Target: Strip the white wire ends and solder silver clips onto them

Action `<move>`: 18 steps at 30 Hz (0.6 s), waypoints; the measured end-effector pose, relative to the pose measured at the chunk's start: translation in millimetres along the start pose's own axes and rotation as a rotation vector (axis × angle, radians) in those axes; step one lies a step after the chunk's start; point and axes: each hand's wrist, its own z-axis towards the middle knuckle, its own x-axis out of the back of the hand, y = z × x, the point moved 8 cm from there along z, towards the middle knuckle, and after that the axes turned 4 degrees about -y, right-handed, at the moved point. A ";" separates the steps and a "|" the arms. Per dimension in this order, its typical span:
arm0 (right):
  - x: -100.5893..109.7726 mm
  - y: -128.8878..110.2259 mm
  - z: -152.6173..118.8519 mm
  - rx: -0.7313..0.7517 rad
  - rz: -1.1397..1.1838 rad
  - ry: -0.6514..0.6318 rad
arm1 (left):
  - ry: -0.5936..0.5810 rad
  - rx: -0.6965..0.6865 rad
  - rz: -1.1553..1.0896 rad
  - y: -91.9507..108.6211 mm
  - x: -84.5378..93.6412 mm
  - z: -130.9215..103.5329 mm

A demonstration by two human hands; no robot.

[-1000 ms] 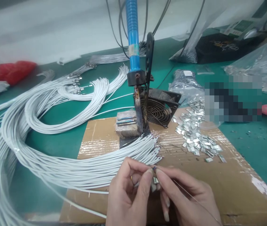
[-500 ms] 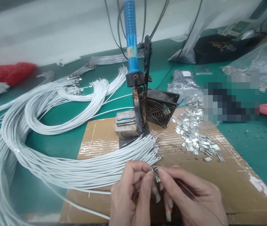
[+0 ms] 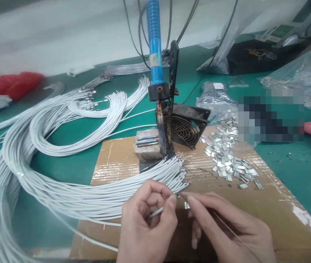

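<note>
Low in the middle, my left hand is closed, with a white cable between thumb and curled fingers. The cable's tip pokes out past the fingertips. Just right of it, my right hand pinches thumb and forefinger together. A thin strand of solder wire runs back beneath that hand. Below the right fingertips shows a small silvery connector piece; I cannot tell whether the hand touches it. A fan of white cables with dark ends lies directly behind my left hand.
A blue-handled soldering iron stands upright on a stand, its tip beside a grey block. Behind it leans a black fan. Small metal shells are heaped on the cardboard. More cable bundles cover the left side.
My hands have drawn apart: the left has shifted slightly left, the right slightly right. The white cable in my left hand now shows more clearly.
</note>
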 end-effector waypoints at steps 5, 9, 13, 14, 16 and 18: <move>11.5 2.0 6.8 -0.051 -0.025 0.043 | 0.024 0.016 -0.024 2.9 3.7 4.3; 5.0 1.8 12.2 -0.022 -0.049 -0.092 | 0.013 0.026 -0.019 2.2 5.8 6.3; 2.1 3.7 14.1 -0.025 -0.008 -0.128 | -0.022 0.033 0.083 1.7 6.7 7.1; 1.3 4.0 14.4 -0.031 0.000 -0.135 | -0.021 0.023 0.094 2.8 6.9 7.0; -0.7 4.1 14.9 -0.042 0.002 -0.157 | -0.007 0.009 0.085 4.9 7.2 6.6; -3.5 3.6 15.0 -0.050 -0.007 -0.196 | 0.000 -0.002 0.069 6.7 6.3 6.3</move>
